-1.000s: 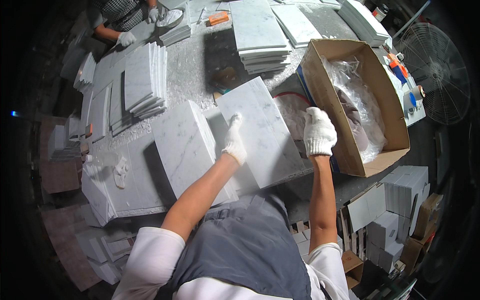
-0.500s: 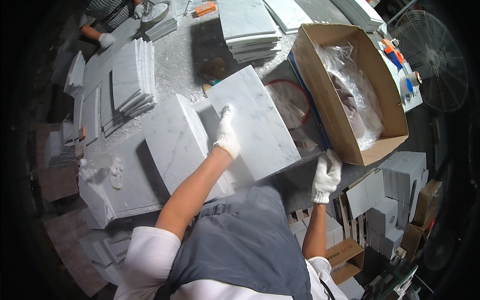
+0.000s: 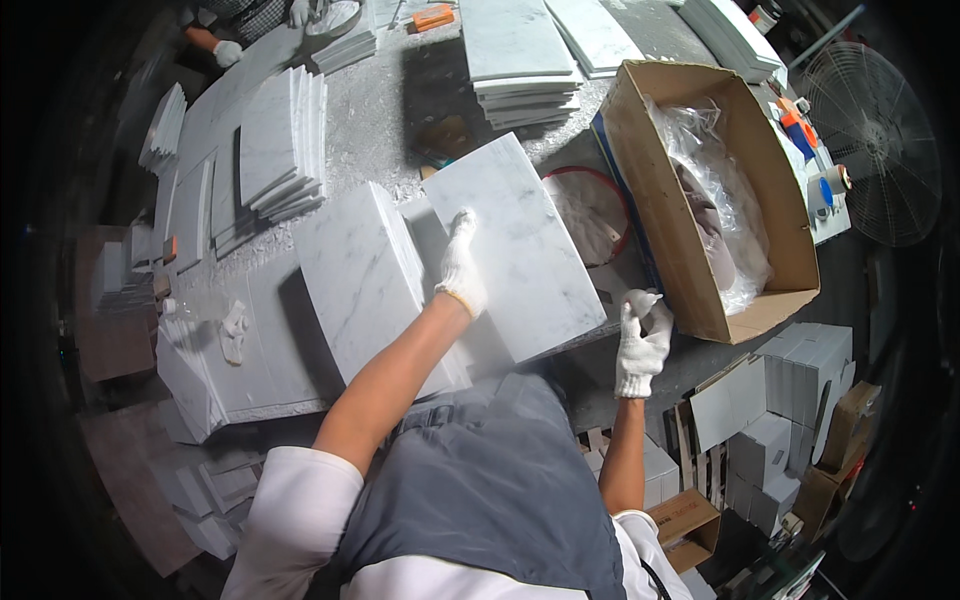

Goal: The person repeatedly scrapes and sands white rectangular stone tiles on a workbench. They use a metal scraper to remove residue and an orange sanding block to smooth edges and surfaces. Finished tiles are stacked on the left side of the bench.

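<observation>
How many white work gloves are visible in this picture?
3. One on the left hand lying on the marble tile, one on the right hand by its lower edge, one on a co-worker's hand top left; others may be hidden.

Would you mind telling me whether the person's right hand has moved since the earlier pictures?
Yes. The right hand has dropped from the far edge of the marble tile, beside the cardboard box, to the tile's near right corner, closer to the person's body.

An open cardboard box [image 3: 700,310] lined with plastic sits beside a fan [image 3: 880,160].
</observation>
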A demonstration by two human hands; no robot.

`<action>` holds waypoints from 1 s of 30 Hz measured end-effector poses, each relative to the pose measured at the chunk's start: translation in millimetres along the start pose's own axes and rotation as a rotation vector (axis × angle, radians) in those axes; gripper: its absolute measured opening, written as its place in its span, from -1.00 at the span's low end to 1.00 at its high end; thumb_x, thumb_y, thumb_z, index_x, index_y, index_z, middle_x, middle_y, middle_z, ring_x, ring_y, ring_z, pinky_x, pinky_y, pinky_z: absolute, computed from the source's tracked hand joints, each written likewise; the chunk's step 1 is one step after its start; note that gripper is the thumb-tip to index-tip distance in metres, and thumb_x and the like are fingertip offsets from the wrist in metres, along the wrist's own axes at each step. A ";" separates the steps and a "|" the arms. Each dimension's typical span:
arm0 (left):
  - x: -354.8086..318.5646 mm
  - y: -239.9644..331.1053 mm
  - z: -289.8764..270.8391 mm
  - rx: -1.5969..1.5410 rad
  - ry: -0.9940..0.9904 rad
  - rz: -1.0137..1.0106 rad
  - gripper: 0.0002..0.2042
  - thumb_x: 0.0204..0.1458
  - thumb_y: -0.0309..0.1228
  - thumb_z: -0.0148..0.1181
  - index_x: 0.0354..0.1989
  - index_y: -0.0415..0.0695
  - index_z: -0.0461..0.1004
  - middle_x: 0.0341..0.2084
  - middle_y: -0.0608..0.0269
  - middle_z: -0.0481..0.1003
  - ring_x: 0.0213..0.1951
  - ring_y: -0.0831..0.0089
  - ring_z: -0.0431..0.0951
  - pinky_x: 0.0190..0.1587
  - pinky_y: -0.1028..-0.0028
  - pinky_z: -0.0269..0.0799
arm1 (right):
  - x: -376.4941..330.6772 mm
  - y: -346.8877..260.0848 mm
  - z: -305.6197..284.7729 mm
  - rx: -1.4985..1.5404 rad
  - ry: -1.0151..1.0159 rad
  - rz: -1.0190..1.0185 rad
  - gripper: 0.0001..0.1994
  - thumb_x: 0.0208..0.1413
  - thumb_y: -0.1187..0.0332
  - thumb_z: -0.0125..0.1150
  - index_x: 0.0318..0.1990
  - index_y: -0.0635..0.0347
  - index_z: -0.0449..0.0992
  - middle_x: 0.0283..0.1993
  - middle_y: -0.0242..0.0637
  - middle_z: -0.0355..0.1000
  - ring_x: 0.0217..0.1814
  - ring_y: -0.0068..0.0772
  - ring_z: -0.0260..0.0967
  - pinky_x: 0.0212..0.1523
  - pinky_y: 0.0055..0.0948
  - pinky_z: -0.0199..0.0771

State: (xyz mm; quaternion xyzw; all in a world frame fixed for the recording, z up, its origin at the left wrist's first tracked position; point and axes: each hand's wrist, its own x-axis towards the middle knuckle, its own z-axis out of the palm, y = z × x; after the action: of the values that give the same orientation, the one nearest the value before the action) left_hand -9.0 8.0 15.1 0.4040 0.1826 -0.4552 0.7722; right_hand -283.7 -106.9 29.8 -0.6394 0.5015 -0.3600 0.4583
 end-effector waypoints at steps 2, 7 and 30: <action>1.0 -0.3 -1.1 -0.004 0.019 -0.003 -0.35 0.27 0.07 0.15 0.43 -0.01 0.26 0.33 0.31 0.34 0.31 0.35 0.35 0.37 0.25 0.25 | 5.4 -28.2 1.8 0.230 -0.038 -0.004 -0.62 0.22 0.38 0.39 0.12 0.22 0.43 0.00 -0.32 0.49 0.06 -0.50 0.45 0.16 -0.42 0.46; 8.5 -2.3 -5.1 0.040 0.006 0.039 -0.37 0.29 0.10 0.09 0.41 -0.03 0.29 0.31 0.27 0.38 0.29 0.30 0.38 0.35 0.21 0.27 | 32.0 -72.9 19.6 0.219 -0.312 -0.091 -0.62 0.28 0.36 0.29 0.19 0.28 0.44 0.14 -0.23 0.48 0.18 -0.42 0.42 0.24 -0.40 0.38; 9.5 -7.4 -6.6 -0.006 -0.006 0.047 -0.39 0.32 0.10 0.02 0.37 -0.08 0.33 0.25 0.20 0.44 0.22 0.25 0.46 0.30 0.22 0.35 | 83.7 -104.2 74.4 -0.115 -0.563 0.085 -0.47 0.11 0.09 0.34 0.20 0.14 0.57 0.16 -0.12 0.58 0.24 -0.21 0.51 0.25 -0.33 0.43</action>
State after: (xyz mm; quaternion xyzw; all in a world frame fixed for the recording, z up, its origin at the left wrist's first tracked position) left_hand -9.8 6.1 1.5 0.4044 0.1722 -0.4375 0.7845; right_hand -162.9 -163.5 104.7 -0.7175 0.4005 -0.1198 0.5572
